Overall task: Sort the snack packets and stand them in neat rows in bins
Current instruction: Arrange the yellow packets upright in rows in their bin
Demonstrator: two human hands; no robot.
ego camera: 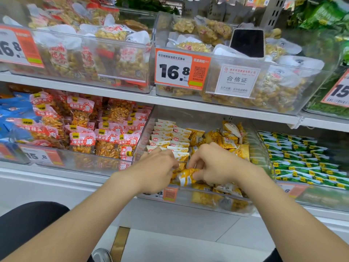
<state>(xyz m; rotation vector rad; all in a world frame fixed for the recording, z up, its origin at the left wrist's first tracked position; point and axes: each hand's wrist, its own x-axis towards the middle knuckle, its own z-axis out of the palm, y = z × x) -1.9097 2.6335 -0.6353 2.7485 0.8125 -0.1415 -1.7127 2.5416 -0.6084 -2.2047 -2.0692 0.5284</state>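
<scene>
A clear plastic bin (264,148) on the lower shelf holds yellow-and-white snack packets. A neat row of them (166,135) stands along its left side, while loose ones (230,137) lie jumbled at the right and front. Both my hands are inside the bin near its front. My left hand (156,167) and my right hand (213,163) pinch one yellow-and-white packet (186,176) between them, fingers curled on its two ends. The packet's middle shows between the hands.
Left of this bin is one of red peanut packets (94,133), right of it a bin of green packets (302,159) in rows. Bins of peanuts (245,76) fill the upper shelf, a black phone (247,42) lying in one. The shelf edge (132,99) overhangs.
</scene>
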